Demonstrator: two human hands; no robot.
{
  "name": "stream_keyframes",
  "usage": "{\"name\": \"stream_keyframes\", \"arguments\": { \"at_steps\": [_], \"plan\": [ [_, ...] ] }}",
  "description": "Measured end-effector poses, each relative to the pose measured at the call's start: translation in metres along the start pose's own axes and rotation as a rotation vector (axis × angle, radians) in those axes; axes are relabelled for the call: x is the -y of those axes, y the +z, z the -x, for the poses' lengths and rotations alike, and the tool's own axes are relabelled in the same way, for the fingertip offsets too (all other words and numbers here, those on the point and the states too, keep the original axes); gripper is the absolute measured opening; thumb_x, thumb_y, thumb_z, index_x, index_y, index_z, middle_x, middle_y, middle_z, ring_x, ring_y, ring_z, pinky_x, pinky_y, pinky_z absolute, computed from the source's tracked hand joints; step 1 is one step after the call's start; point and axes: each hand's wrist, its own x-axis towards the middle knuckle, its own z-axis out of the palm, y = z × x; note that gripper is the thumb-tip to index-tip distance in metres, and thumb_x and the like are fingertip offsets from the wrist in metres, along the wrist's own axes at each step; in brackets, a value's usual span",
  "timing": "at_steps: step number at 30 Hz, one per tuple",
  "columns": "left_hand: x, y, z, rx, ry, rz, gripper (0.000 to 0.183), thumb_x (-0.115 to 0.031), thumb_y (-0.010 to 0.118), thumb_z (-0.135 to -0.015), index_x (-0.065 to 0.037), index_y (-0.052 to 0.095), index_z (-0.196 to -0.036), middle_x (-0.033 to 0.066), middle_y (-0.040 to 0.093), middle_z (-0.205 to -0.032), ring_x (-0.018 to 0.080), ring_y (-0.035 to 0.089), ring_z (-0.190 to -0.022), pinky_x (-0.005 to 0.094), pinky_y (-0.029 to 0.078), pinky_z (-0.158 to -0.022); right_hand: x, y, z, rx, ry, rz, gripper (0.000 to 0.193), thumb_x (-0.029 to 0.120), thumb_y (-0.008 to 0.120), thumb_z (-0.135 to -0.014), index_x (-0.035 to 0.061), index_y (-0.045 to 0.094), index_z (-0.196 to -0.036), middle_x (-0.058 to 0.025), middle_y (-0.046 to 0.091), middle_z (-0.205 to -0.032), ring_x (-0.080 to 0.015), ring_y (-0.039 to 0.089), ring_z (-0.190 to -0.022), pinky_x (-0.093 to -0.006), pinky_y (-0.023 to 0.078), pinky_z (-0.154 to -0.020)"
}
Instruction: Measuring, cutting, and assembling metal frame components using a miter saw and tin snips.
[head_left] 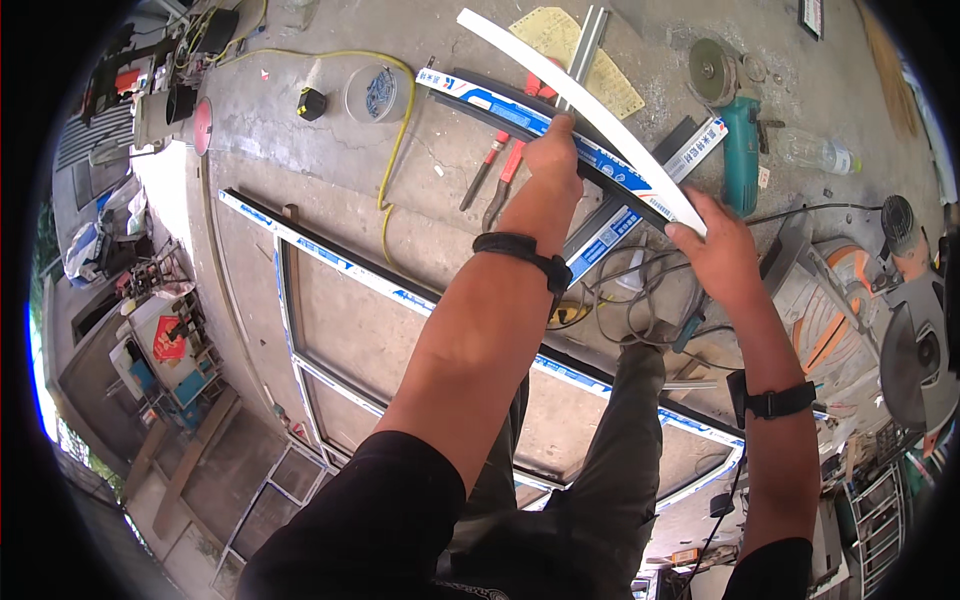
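My left hand (pixel 555 155) is closed around a dark metal profile (pixel 500 112) covered with blue-and-white printed film, its thumb along the upper edge. A long white strip (pixel 560 80) runs beside the profile on its far side, curving away to the upper left. My right hand (pixel 715 245) pinches the near right end of the strip between thumb and fingers, close to the profile's end. Whether it also grips the profile is hard to see. Beneath these lies another film-covered profile (pixel 600 236), crossing at an angle. Red-handled pliers (pixel 508 172) rest on the floor near my left hand.
A large filmed frame (pixel 345 265) spreads around my legs. To the right are a green angle grinder (pixel 741 155), a plastic bottle (pixel 815 152), tangled cable (pixel 640 285) and a cut-off saw (pixel 915 350). A bucket of screws (pixel 378 93) and yellow hose (pixel 397 150) lie left.
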Motion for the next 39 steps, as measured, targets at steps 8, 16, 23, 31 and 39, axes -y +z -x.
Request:
{"name": "stream_keyframes", "arguments": {
  "at_steps": [8, 16, 23, 31, 39],
  "plan": [
    [-0.007, -0.057, 0.036, 0.281, 0.192, 0.29, 0.044, -0.031, 0.056, -0.09, -0.004, 0.051, -0.124, 0.0146, 0.061, -0.114, 0.0286, 0.061, -0.106, 0.0414, 0.048, -0.097, 0.037, 0.009, 0.018, 0.188, 0.007, -0.241, 0.046, 0.023, 0.065, -0.087, 0.0023, 0.056, -0.127, -0.0222, 0.066, -0.108, -0.0397, 0.064, -0.098, -0.0433, 0.05, -0.085],
    [-0.027, -0.068, 0.111, 0.323, 0.073, 0.279, 0.053, -0.045, 0.055, -0.09, -0.005, 0.049, -0.125, 0.0119, 0.062, -0.102, 0.0243, 0.063, -0.09, 0.0386, 0.054, -0.081, 0.069, 0.028, 0.07, 0.044, -0.177, -0.226, 0.057, 0.028, 0.067, -0.086, 0.002, 0.049, -0.134, -0.0223, 0.065, -0.108, -0.0383, 0.065, -0.096, -0.043, 0.052, -0.082],
    [-0.012, -0.077, 0.112, 0.34, 0.124, 0.272, 0.078, -0.076, 0.051, -0.082, -0.006, 0.056, -0.116, 0.0114, 0.064, -0.096, 0.0243, 0.064, -0.086, 0.0382, 0.056, -0.077, 0.084, 0.041, 0.072, 0.001, -0.212, -0.125, 0.055, 0.027, 0.069, -0.083, 0.0033, 0.053, -0.13, -0.0162, 0.063, -0.098, -0.0341, 0.063, -0.09, -0.0421, 0.052, -0.073],
    [-0.008, -0.084, 0.11, 0.271, 0.159, 0.196, 0.077, -0.073, 0.055, -0.082, -0.006, 0.055, -0.12, 0.0117, 0.064, -0.102, 0.0243, 0.062, -0.092, 0.0394, 0.053, -0.082, 0.09, 0.053, 0.073, -0.032, -0.185, 0.078, 0.059, 0.026, 0.071, -0.081, 0.0017, 0.051, -0.131, -0.0134, 0.057, -0.108, -0.0298, 0.064, -0.09, -0.0389, 0.054, -0.073],
    [-0.026, -0.084, 0.119, 0.274, 0.185, 0.162, 0.074, -0.069, 0.058, -0.084, -0.006, 0.054, -0.123, 0.0107, 0.064, -0.106, 0.0246, 0.063, -0.096, 0.0372, 0.052, -0.087, 0.099, 0.04, 0.062, 0.279, -0.136, -0.083, 0.044, 0.019, 0.063, -0.087, -0.0035, 0.052, -0.123, -0.0204, 0.064, -0.102, -0.0358, 0.065, -0.088, -0.0446, 0.052, -0.077]
  ]
}}
